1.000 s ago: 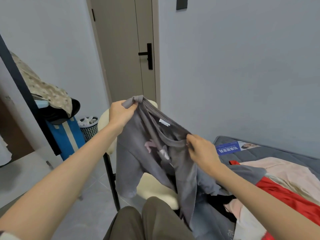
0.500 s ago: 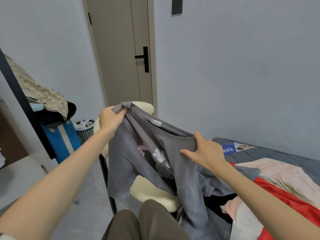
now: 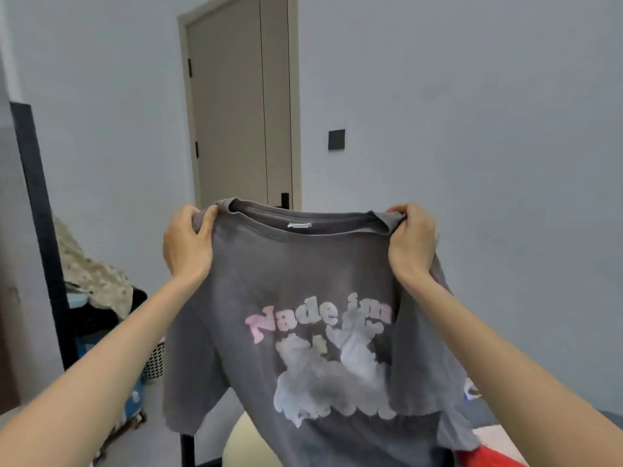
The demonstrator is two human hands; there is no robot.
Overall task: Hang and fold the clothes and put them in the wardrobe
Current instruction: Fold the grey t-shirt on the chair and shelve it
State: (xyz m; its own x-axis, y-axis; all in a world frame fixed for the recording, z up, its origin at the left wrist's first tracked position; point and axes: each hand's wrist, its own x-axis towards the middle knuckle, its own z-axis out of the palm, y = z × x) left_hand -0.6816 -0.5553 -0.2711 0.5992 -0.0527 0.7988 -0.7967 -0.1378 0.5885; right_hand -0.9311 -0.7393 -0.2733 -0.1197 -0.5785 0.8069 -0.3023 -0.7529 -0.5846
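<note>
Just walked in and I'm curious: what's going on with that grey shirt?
A person holds up a grey T-shirt by its shoulders, the left hand gripping one and the right hand the other. It hangs spread open, printed front toward them, above a cream chair. It is not yet folded or hung.

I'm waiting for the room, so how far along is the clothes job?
Done: no folded garment shows. In hand: the left hand and right hand grip the grey T-shirt by its shoulders, spread open. Left: folding or hanging it, then the red garment at bottom right.
</note>
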